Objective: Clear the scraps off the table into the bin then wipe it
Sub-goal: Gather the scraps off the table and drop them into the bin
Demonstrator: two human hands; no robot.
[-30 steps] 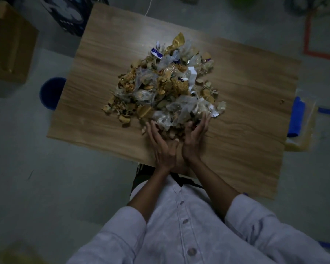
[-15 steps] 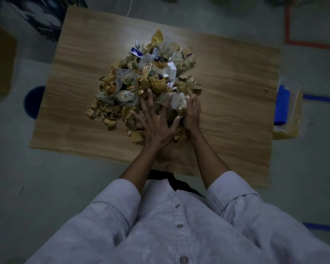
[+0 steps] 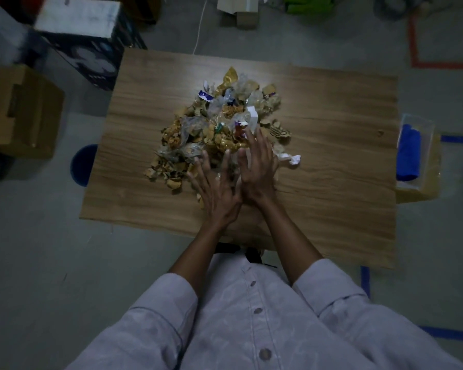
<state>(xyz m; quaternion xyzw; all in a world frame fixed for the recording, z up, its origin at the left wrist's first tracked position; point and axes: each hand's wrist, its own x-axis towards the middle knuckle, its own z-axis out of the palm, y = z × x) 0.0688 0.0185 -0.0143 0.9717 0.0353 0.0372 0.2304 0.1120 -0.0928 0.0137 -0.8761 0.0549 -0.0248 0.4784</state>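
A wooden table fills the middle of the view, its long sides running left to right in front of the person, whose pale buttoned shirt takes up the near edge. On the floor to the left stands a cardboard box, well apart from the table. The pile of scraps, crumpled wrappers, clear film and torn brown bits, lies on the table a little left of centre; its long axis runs on a slant from the near left, where loose brown bits trail out, to the far right, and a gold wrapper sticks up at its far end. A folded blue cloth lies in a clear tray just off the table's right edge. The blue bin sits on the floor at the left edge, partly hidden under the tabletop. The left hand lies palm down with fingers straight and splayed, tips touching the pile's near edge, gripping nothing. The right hand, just beside it, lies flat and relaxed over the pile's near right part, fingers pointing away. The pile lies mostly beyond and to the left of both hands. A white crumpled scrap sits just right of the right hand.
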